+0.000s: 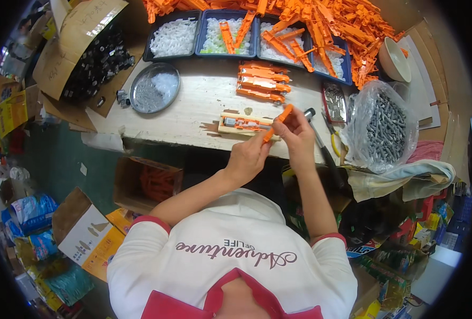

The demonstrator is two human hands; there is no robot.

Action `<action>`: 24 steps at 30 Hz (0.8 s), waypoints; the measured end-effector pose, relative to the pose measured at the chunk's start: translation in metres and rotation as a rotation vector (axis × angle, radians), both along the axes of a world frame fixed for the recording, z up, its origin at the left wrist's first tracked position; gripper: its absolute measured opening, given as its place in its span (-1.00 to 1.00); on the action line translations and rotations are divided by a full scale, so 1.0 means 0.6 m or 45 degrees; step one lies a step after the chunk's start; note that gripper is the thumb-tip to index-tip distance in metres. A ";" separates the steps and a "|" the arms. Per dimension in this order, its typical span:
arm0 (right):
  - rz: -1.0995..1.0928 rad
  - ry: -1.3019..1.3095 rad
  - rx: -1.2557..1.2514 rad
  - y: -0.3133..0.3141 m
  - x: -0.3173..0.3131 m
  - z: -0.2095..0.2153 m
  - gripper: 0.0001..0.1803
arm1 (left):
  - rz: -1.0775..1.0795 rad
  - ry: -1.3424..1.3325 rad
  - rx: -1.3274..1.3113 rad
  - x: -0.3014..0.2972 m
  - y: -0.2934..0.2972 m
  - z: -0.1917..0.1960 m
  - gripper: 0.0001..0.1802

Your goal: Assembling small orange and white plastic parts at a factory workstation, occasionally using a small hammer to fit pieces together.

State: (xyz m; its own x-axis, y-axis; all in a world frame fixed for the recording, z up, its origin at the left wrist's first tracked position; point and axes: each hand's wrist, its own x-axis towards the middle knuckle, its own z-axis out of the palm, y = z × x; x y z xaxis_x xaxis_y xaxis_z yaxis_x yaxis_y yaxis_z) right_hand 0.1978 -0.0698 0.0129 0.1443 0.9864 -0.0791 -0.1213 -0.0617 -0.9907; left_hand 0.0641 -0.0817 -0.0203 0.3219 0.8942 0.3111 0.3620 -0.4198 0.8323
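Above the table's front edge, my left hand [246, 160] and my right hand [298, 139] both grip one slim orange plastic piece [284, 116]. The left fingers pinch its lower end, while the right thumb and fingers close round its upper part. Just left of the hands lies a small wooden jig [229, 129] with another orange part [246, 123] and metal bits set in it. Farther back, several orange assemblies [262, 82] lie stacked side by side. A hammer [321, 141] rests beside my right hand, its handle over the table edge.
Blue trays [199, 32] of small white parts line the back, under a heap of orange pieces [353, 32]. A round metal dish [133, 95] and a carton of black parts [71, 58] stand left. On the right are a bag of screws [387, 127] and a cloth [401, 178].
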 end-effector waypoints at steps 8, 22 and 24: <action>0.036 -1.439 0.778 0.020 -0.001 0.012 -0.63 | -0.096 -0.107 0.003 -0.046 -0.012 0.007 -0.66; 0.453 -1.740 0.830 0.047 -0.066 -0.055 -0.64 | 0.199 0.035 0.149 -0.134 0.068 -0.041 -0.49; 0.449 -1.732 0.832 0.048 -0.067 -0.055 -0.62 | 0.154 0.047 0.104 -0.134 0.076 -0.046 -0.48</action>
State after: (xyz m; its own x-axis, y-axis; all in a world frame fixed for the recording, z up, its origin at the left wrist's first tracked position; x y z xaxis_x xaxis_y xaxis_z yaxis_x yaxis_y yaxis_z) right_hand 0.1573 -0.0408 -0.0201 -0.4917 0.7941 0.3572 0.7891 0.5799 -0.2028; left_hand -0.0165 -0.0363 -0.0477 0.2262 0.8993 0.3742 0.4437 -0.4371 0.7823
